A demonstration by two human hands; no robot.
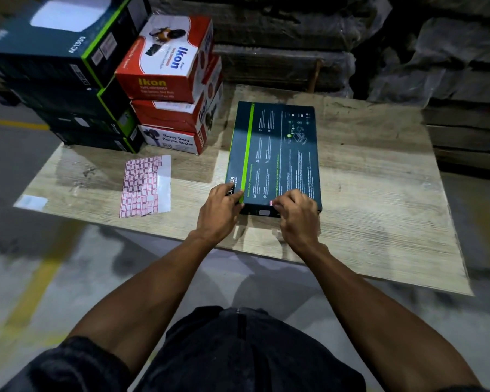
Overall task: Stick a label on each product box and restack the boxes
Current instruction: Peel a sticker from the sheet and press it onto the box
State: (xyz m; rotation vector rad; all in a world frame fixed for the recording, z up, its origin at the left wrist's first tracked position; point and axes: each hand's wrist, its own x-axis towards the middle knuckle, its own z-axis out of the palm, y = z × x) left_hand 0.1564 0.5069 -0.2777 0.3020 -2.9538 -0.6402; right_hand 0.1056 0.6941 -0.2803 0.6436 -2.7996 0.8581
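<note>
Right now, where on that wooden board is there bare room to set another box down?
The widest bare patch of the board lies right of the dark box. A narrower strip runs between that box and the label sheet. The far left corner is crowded by the dark stack and red boxes.

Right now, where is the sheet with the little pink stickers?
In the head view, the sticker sheet lies flat on the wooden table, left of the dark box and in front of the red boxes.

Five dark teal cardboard boxes with green stripes: four stacked [68, 89] at ten o'clock, one flat [275, 154] at centre. Three red-and-white cardboard boxes [176, 89] at eleven o'clock. One pink-bordered label sheet [146, 185].
</note>
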